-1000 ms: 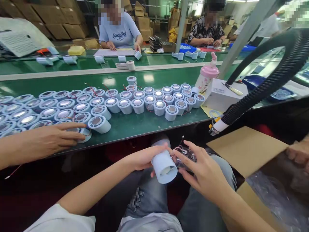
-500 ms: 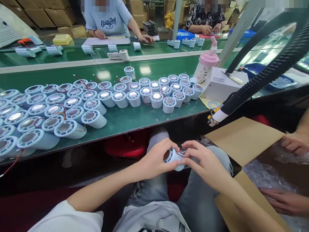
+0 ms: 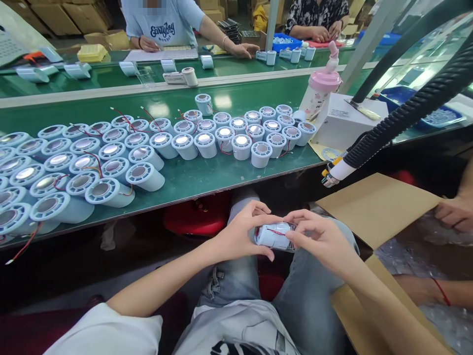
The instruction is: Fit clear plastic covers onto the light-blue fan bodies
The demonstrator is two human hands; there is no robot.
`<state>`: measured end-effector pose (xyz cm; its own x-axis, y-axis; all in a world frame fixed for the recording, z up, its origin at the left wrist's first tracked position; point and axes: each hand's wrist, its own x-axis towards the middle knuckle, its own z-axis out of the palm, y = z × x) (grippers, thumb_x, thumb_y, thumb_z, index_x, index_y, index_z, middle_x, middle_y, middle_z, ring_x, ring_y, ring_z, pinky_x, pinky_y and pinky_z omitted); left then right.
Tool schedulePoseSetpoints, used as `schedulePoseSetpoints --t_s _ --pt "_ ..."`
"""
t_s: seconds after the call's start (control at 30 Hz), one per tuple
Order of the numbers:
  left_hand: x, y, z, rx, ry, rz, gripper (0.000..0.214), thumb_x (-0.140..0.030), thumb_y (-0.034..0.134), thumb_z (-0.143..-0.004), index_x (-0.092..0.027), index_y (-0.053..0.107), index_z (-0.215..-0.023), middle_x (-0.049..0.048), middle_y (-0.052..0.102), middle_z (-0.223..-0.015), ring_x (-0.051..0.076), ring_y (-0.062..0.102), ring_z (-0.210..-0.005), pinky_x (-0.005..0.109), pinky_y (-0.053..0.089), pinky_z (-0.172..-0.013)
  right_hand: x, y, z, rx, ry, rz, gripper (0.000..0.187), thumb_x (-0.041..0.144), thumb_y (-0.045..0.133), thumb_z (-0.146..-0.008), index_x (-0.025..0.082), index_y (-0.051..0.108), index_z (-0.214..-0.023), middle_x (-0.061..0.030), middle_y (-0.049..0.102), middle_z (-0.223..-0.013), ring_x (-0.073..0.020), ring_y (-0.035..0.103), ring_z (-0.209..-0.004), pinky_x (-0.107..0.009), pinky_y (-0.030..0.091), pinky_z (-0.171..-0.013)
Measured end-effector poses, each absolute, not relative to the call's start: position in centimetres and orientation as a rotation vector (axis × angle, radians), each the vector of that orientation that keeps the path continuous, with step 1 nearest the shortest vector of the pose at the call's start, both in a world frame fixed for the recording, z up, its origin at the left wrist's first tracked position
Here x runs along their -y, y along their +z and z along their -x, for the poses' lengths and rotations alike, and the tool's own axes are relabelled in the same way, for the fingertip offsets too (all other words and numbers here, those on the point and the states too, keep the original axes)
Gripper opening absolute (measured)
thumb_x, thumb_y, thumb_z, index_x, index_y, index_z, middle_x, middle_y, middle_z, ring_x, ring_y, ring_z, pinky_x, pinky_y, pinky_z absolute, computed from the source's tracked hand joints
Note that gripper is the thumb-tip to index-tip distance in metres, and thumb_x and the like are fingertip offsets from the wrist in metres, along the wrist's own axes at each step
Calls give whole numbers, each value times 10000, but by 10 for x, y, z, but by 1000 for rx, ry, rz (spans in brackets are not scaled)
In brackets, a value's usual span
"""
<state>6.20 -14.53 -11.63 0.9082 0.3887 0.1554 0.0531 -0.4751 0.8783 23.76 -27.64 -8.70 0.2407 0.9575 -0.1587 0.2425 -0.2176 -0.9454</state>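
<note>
our left hand (image 3: 246, 231) closed round the blue cylinder (image 3: 271, 238) over our lap (image 3: 238, 283) | our right hand (image 3: 321, 239) hid its right end, pinching or not we couldn't tell | view cut off leftmost cylinders (image 3: 13, 218) on the tabletop (image 3: 199, 178)

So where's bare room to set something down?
Free: the front strip of the green bench, before the middle blue cylinders; also the band behind most of them, up to the white rail. Crowded: the bench's left end, packed with cylinders.

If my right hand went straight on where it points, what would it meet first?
The blue cylinder, which it seems to touch, then perhaps the left hand; depth is unclear.
</note>
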Motion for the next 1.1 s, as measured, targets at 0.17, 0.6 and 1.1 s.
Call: schedulePoseSetpoints --t_s 0.17,0.6,1.1 --pt "147 -111 -63 -302 238 -1832 665 -322 812 -684 -267 569 -1300 89 593 -1278 260 568 -1154 391 478 -975 276 -94 -247 845 1182 1450 408 392 750 -766 189 538 -483 -84 678 -1006 -270 617 -1059 -316 565 -741" --pt "149 -97 -49 -397 154 -1523 794 -334 818 -685 -260 468 -1393 94 611 -1211 230 627 -1017 346 545 -847 295 -96 -246 1554 806 1528 373 239 722 -821 295 571 -1157 -47 574 -1352 -247 560 -1219 -374 535 -966" --pt "149 -91 -42 -234 286 -1736 767 -223 820 -688 -278 498 -1382 86 513 -1424 257 490 -1309 355 464 -1044 294 -94 -245 1076 1345 1327 368 310 723 -844 297 551 -1168 -14 632 -1062 -170 626 -953 -278 555 -829"
